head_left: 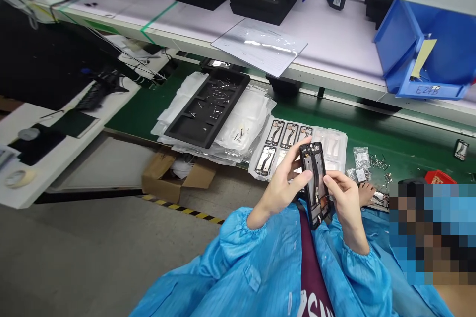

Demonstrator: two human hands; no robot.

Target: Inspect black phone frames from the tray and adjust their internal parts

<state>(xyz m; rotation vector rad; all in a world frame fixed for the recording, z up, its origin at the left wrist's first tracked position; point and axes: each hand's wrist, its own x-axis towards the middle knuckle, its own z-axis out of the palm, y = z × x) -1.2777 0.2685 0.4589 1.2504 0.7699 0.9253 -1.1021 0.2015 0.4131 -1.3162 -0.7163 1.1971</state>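
Observation:
A black phone frame (315,183), with its inner side and a dark ribbon cable showing, is held tilted in front of my chest. My left hand (284,183) grips its left edge, thumb on the inner face and fingers behind. On the other edge, my right hand (345,198) pinches the frame between thumb and fingers. Just beyond my hands lies a white plastic tray (255,163) with several similar phone frames (275,132) in its pockets. Part of this tray is hidden by my hands and the frame.
Left of the tray, a black compartment box (174,131) with small parts lies on stacked plastic trays (256,109). Small bags (360,157) and loose parts lie to the right, near a co-worker's hand (366,193). A shelf with a blue bin (397,44) overhangs the green bench (126,119).

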